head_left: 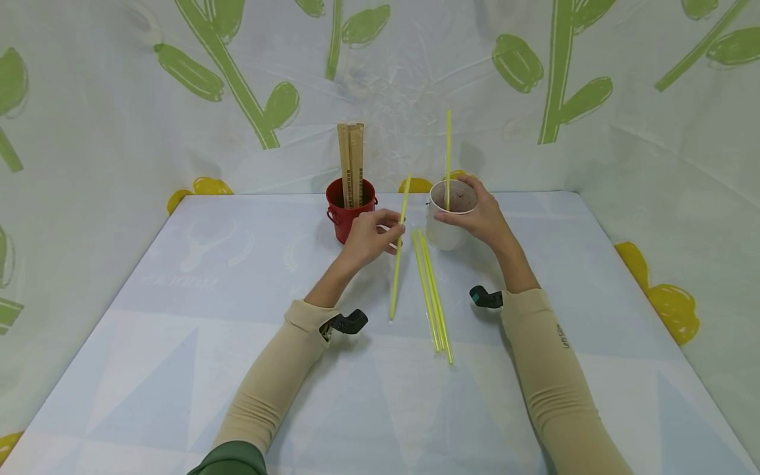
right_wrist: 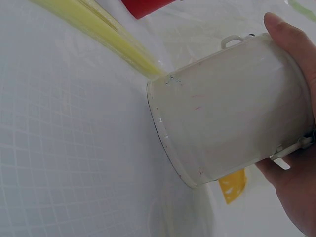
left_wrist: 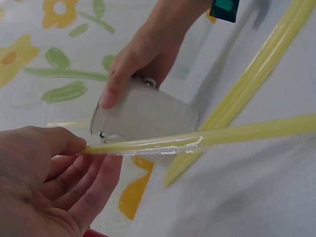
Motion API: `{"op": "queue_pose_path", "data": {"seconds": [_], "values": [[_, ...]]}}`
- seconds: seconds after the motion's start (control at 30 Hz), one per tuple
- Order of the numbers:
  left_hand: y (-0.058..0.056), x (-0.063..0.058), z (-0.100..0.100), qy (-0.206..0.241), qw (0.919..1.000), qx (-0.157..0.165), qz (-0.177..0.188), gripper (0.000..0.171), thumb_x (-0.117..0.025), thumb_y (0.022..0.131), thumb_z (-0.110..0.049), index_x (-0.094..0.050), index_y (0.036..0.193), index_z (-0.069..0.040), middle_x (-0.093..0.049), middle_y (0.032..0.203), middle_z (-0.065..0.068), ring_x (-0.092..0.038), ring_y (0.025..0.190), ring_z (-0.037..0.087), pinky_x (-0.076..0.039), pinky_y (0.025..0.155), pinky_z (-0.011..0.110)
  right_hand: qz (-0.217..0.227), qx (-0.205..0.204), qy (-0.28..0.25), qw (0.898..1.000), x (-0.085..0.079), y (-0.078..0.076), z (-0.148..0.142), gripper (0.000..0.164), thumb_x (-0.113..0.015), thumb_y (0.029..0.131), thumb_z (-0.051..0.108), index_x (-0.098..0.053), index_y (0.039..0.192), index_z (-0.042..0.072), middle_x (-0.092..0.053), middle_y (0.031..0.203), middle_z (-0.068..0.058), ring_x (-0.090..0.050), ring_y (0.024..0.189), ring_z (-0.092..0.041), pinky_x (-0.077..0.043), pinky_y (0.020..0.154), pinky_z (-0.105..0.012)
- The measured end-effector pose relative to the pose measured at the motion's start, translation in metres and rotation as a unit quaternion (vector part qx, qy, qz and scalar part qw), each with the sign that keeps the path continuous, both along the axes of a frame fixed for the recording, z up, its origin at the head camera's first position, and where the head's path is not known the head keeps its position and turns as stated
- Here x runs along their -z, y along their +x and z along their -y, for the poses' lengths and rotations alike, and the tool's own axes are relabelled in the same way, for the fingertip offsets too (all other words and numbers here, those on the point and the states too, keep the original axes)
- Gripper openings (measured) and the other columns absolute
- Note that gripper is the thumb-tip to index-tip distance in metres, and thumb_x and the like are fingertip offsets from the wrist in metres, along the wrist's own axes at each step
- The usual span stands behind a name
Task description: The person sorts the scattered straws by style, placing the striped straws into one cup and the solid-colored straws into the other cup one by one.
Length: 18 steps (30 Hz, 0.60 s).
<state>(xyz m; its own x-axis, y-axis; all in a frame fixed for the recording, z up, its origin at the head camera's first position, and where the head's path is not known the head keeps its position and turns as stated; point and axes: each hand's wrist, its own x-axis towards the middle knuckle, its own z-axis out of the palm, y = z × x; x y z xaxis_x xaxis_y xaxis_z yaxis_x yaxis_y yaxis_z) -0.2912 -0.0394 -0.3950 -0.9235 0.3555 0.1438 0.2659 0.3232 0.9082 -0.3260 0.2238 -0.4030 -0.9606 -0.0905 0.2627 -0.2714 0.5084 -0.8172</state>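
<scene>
My left hand (head_left: 369, 239) pinches a yellow straw (head_left: 396, 280) in a clear wrapper between thumb and fingers near its upper part. In the left wrist view the straw (left_wrist: 207, 139) stretches away from the fingertips to the right. My right hand (head_left: 489, 218) grips a small white metal bucket (head_left: 446, 234) around its rim, thumb on the near side. One yellow straw (head_left: 448, 142) stands upright in that bucket. Several more wrapped yellow straws (head_left: 435, 300) lie side by side on the table, just in front of the bucket. The right wrist view shows the bucket's scuffed wall (right_wrist: 227, 113).
A red bucket (head_left: 342, 227) stands behind my left hand, holding paper-wrapped sticks (head_left: 350, 158). The table (head_left: 237, 369) has a pale cover with blue triangles. White sheeting (head_left: 415, 99) with green leaves hangs behind the table and along both sides.
</scene>
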Motion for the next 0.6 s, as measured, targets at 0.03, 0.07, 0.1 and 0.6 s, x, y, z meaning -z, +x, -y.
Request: {"op": "queue_pose_path", "data": {"seconds": [0.03,0.07,0.1,0.6], "values": [[0.000,-0.001,0.000,0.003,1.0000,-0.004,-0.003,0.029,-0.063,0.095,-0.017,-0.064,0.121,-0.003,-0.070,0.106,0.012,-0.071,0.078,0.020,-0.061,0.065,0.029,0.000,0.000,-0.001,1.000,0.000,0.000,0.000,0.092,-0.087,0.072,0.036,-0.037,0.147,0.014,-0.038,0.155,-0.004,-0.040,0.136,-0.032,-0.037,0.110,-0.059],[0.001,-0.002,0.000,0.007,0.9999,-0.008,-0.007,0.029,-0.063,0.095,-0.017,-0.064,0.121,-0.004,-0.070,0.106,0.011,-0.071,0.078,0.020,-0.061,0.065,0.029,0.000,-0.001,-0.002,1.000,0.000,0.000,0.000,0.092,-0.087,0.072,0.035,-0.037,0.146,0.014,-0.038,0.155,-0.005,-0.040,0.136,-0.032,-0.037,0.110,-0.059],[0.001,-0.002,0.000,0.012,0.9998,-0.012,-0.010,0.029,-0.063,0.095,-0.018,-0.064,0.121,-0.004,-0.070,0.107,0.011,-0.071,0.077,0.019,-0.061,0.065,0.029,0.000,-0.001,-0.002,1.000,-0.001,0.000,0.000,0.092,-0.087,0.072,0.036,-0.037,0.147,0.014,-0.038,0.155,-0.005,-0.040,0.136,-0.032,-0.037,0.110,-0.059],[0.008,-0.016,-0.002,0.070,0.9948,-0.019,-0.072,0.029,-0.063,0.095,-0.014,-0.062,0.121,-0.001,-0.068,0.107,0.014,-0.070,0.080,0.022,-0.060,0.063,0.030,-0.007,-0.003,0.004,1.000,-0.002,0.001,0.001,0.092,-0.087,0.073,0.035,-0.037,0.147,0.014,-0.038,0.155,-0.006,-0.041,0.135,-0.033,-0.038,0.110,-0.059]]}}
